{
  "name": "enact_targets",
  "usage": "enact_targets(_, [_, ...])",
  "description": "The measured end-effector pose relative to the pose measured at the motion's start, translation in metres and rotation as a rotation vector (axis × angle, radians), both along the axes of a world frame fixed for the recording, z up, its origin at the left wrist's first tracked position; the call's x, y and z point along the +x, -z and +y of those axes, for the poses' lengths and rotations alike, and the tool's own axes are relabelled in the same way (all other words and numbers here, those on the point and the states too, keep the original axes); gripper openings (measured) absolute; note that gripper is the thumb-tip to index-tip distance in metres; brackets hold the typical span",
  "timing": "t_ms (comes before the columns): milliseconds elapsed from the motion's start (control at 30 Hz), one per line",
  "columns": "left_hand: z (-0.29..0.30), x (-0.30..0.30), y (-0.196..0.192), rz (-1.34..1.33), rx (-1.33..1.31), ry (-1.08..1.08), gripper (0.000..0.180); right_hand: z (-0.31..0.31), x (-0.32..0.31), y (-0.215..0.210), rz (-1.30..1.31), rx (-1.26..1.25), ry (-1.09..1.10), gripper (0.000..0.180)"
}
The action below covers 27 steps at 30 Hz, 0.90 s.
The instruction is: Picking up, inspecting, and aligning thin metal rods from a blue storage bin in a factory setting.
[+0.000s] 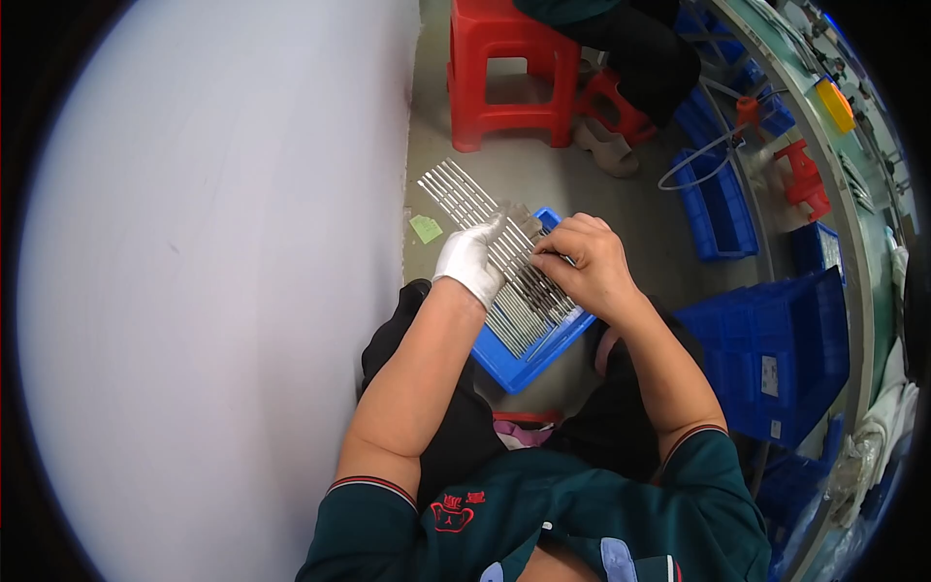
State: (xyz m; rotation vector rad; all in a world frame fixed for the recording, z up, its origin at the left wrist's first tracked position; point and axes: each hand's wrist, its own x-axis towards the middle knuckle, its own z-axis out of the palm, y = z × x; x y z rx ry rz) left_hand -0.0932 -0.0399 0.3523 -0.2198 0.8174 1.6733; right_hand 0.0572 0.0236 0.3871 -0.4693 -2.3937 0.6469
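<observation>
My left hand [472, 258], in a white glove with greyish fingertips, is closed around a fanned row of thin metal rods [456, 189]. The rods slant from upper left to lower right, with darker bands partway along them. My bare right hand [586, 254] pinches at the right side of the row, thumb against fingers; whether it grips one rod is hidden. Beneath both hands a blue tray [506, 376] holds more metal rods [515, 325], lying side by side. The tray is between my knees.
A white wall [213, 272] rises close on my left. Ahead stands a red plastic stool [514, 73], beside a seated person's dark-trousered leg [645, 58]. Blue bins [766, 359] are stacked at right below a long workbench [832, 145]. A green scrap [425, 228] lies on the floor.
</observation>
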Motion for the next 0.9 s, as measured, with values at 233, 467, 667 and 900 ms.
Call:
enact_targets(233, [0.001,0.001,0.0,-0.054,-0.013,-0.011,0.02,-0.004,-0.003,0.0,-0.107,0.217,-0.079,0.011])
enact_targets(467, [0.0,-0.002,0.01,0.005,0.011,-0.024,0.019,-0.001,0.002,-0.009,0.008,0.097,0.011,0.01])
enact_targets(667, [0.001,-0.001,0.004,-0.003,-0.013,-0.029,0.02,0.002,0.001,-0.002,-0.003,0.055,0.005,0.011])
enact_targets(900, [0.002,-0.005,0.016,-0.008,-0.002,-0.017,0.021,0.001,0.001,-0.004,-0.014,0.093,0.003,0.01])
